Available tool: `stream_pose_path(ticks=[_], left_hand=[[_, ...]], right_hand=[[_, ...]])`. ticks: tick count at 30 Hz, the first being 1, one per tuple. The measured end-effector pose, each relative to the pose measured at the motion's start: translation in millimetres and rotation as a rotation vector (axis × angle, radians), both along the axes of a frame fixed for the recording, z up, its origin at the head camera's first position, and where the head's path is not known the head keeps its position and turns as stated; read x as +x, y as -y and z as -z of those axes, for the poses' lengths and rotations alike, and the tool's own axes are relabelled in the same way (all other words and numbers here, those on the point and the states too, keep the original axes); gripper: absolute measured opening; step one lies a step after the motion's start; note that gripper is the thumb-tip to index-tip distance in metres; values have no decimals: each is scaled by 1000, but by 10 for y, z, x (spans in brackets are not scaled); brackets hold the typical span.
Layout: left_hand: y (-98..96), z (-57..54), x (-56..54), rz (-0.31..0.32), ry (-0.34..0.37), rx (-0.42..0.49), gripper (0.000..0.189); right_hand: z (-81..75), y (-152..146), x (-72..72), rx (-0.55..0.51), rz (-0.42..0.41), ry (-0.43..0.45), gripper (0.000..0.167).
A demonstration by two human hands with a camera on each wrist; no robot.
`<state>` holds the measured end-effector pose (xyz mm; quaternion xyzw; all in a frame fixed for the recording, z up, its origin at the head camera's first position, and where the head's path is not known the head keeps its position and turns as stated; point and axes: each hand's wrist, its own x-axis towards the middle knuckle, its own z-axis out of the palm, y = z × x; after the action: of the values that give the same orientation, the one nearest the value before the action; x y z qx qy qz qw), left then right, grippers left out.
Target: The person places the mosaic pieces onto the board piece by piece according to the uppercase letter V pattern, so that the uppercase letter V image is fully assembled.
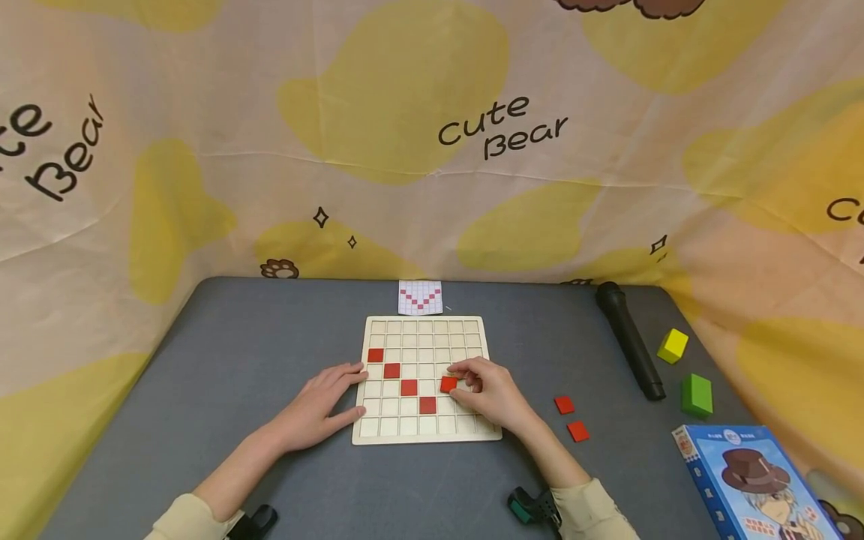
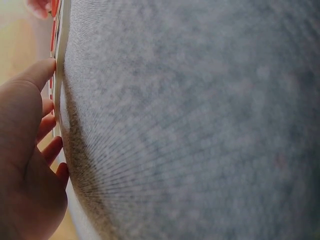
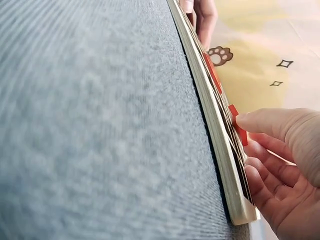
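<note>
A cream grid board (image 1: pixel 389 427) lies on the grey table, with several red square tiles set in its cells in a diagonal running down to the right. My left hand (image 1: pixel 313 409) rests at the board's left edge, fingers extended and touching the rim. Between the thumb and fingers of my right hand (image 1: pixel 496 394) a red tile (image 1: pixel 448 385) is pinched over the right half of the grid. From the right wrist view, that tile (image 3: pixel 239 127) stands tilted close over the board's surface, with the thumb against it.
Behind the board lies a small card (image 1: pixel 420 298) with a V of pinkish-red squares. To the right are two loose red tiles (image 1: pixel 564 405), a black microphone (image 1: pixel 631 341), a yellow block (image 1: pixel 673 346), a green block (image 1: pixel 697 396) and a blue box (image 1: pixel 756 480). A patterned cloth (image 1: pixel 405 97) surrounds the table.
</note>
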<state>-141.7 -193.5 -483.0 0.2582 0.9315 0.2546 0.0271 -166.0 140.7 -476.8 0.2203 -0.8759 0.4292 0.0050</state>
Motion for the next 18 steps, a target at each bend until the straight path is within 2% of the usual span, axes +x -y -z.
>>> stream_pose_path(ticks=[8,18], left_hand=[[-1,3,3,9,-18,14,56],[-1,7,-1,11,-24,16,56]], right_hand=[[-12,32,9,21,-30,-34,29],[-4,57,24,37,-15,-42,27]])
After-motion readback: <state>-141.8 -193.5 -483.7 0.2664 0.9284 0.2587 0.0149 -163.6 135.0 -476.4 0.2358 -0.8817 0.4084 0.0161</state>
